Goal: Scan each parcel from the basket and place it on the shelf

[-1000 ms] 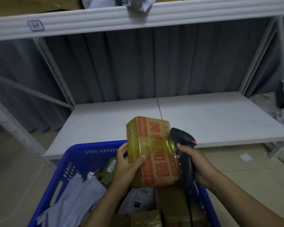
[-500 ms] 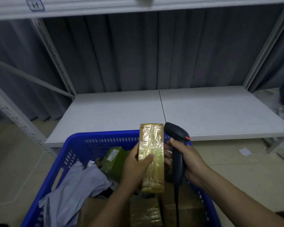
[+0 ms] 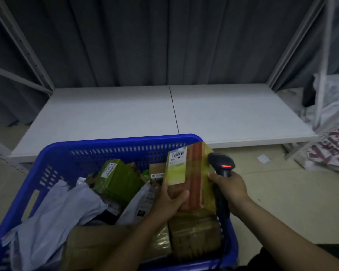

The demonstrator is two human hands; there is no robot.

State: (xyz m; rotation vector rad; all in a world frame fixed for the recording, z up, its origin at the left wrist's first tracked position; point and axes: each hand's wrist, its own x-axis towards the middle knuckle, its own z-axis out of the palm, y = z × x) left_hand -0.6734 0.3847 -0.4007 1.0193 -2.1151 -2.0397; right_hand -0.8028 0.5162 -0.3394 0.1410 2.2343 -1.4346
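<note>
My left hand (image 3: pixel 169 200) grips a taped yellow-brown box parcel (image 3: pixel 192 173) from below, over the right side of the blue basket (image 3: pixel 53 153). Its white barcode label (image 3: pixel 178 155) faces up at the top. My right hand (image 3: pixel 230 187) holds a black handheld scanner (image 3: pixel 221 166) right beside the parcel, a red light glowing on its head. The basket holds a green box (image 3: pixel 115 177), grey poly mailers (image 3: pixel 53 212) and brown boxes (image 3: pixel 194 235). The white lower shelf (image 3: pixel 125 114) lies bare beyond the basket.
Grey shelf uprights (image 3: pixel 27 49) stand at the left and right, with a dark curtain (image 3: pixel 164 40) behind. Bagged goods (image 3: pixel 333 145) lie on the floor at the right. A scrap of paper (image 3: pixel 263 158) lies on the beige floor.
The parcel has been turned from its edge so the barcode label now faces up. My view has tilted down; the upper shelf beam has left the frame. The scanner stays beside the parcel.
</note>
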